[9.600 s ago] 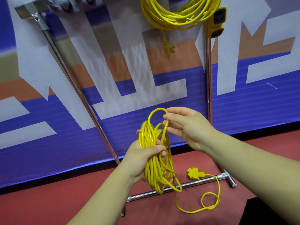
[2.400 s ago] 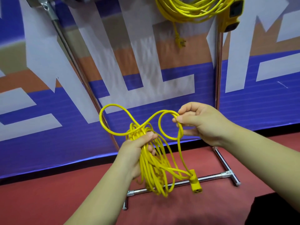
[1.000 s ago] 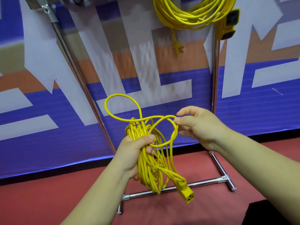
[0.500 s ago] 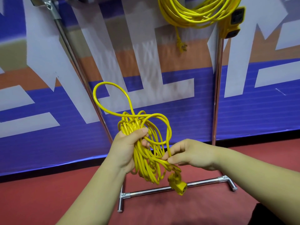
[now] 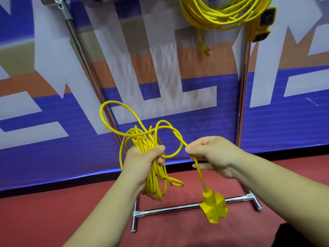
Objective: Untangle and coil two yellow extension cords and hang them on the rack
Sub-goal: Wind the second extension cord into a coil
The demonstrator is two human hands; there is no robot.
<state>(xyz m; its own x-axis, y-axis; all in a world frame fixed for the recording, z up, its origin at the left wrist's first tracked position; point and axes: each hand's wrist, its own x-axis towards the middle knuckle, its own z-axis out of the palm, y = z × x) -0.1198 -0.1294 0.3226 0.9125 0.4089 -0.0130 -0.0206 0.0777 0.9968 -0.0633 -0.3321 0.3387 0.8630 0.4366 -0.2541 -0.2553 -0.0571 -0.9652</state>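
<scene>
**A:** What's around?
**B:** A metal rack (image 5: 178,208) on a red floor (image 5: 53,220), against a blue, white and orange banner (image 5: 267,122).
**A:** Anything cut off?
**B:** The rack's top, and the upper part of the coiled cord (image 5: 213,16) hanging there.
**A:** The other cord?
**B:** A loose yellow bundle (image 5: 146,143), loops sticking up, gripped in the left hand (image 5: 142,163) before the rack. The right hand (image 5: 211,154) pinches its tail, with the socket end (image 5: 213,209) dangling below.

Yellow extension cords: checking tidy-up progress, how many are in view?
2. One coil hangs at the top, by the rack's right post; the other is a bundle gripped in the left hand, its tail pinched by the right hand.
</scene>
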